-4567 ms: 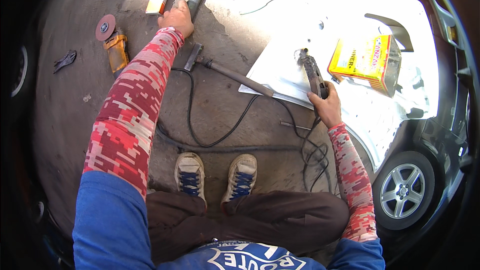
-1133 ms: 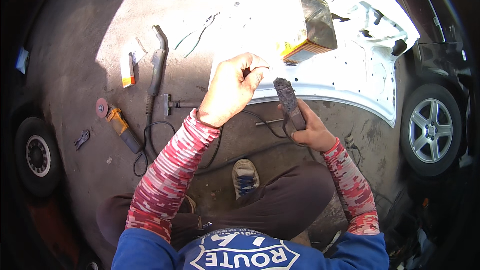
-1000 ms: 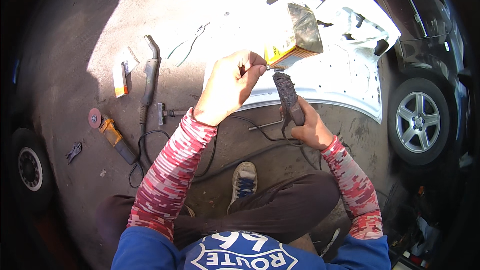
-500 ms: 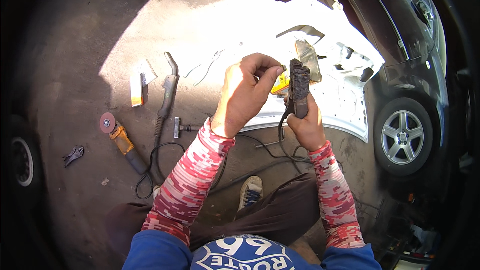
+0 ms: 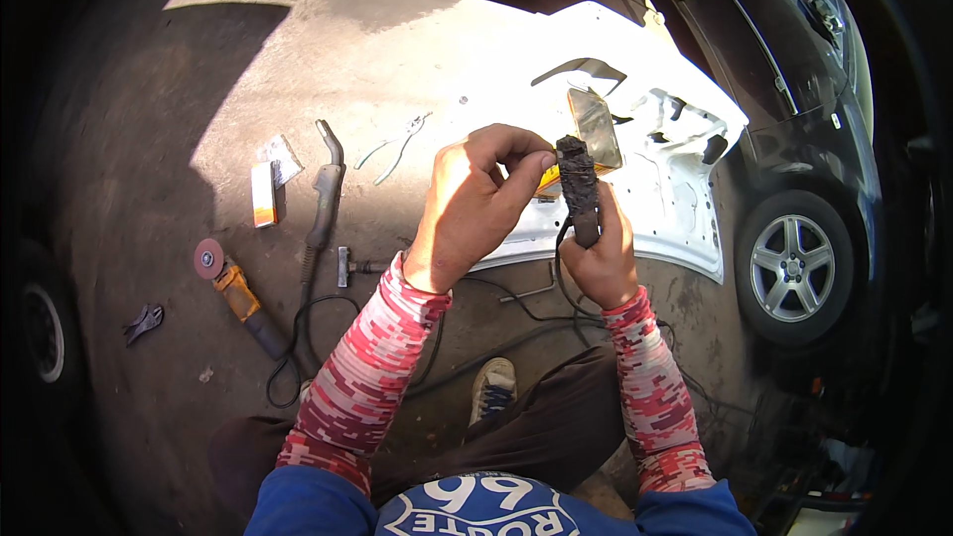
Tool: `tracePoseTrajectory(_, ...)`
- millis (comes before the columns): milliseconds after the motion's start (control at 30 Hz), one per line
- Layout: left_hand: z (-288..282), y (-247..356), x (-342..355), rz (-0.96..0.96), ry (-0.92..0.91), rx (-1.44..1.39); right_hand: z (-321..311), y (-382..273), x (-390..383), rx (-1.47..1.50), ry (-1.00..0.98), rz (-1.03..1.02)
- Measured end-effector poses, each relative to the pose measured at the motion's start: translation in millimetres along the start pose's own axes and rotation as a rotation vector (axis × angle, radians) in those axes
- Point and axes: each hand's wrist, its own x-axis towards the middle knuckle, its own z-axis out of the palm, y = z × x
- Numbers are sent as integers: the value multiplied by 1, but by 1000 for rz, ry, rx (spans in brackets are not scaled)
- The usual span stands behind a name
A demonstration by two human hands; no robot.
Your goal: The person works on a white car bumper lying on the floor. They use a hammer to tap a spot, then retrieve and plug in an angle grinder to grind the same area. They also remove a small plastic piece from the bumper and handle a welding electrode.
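Note:
My right hand (image 5: 602,263) is wrapped round the lower end of a black, rough-looking handle (image 5: 578,184) with a cable running down from it; its exact kind does not show. Close to that handle's upper end, my left hand (image 5: 483,194) is closed in a pinch of thumb and finger. Whatever lies in the pinch is too small to make out. Just behind both hands, a yellow package (image 5: 548,181) and a clear, brownish-edged case (image 5: 596,129) rest on a white car body panel (image 5: 655,238).
On the floor to the left lie a welding torch (image 5: 326,199), an angle grinder (image 5: 243,298), locking pliers (image 5: 144,324), a hammer (image 5: 344,266), pliers (image 5: 402,149) and an orange-white box (image 5: 263,194). Black cables (image 5: 496,352) cross before my shoe. A dark car (image 5: 804,159) stands at the right.
Both hands and the black handle have shifted slightly down and left in the picture, as has the scene around them. The left pinch stays beside the handle's upper end.

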Motion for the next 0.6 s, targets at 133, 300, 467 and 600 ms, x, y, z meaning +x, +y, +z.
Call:
tracePoseTrajectory(133, 2, -3, -2, 37, -6, -29, 0, -1, -2, -18, 13, -56)
tracePoseTrajectory(300, 5, -6, -6, -2, 5, -46, 0, 1, -5, -4, 1, -16)
tracePoseTrajectory(467, 3, -10, -10, 23, 3, -18, 0, 7, -9, -20, -4, -35)
tracePoseTrajectory(600, 5, -18, -13, -46, -13, -86, 2, 15, -12, -50, -42, -45)
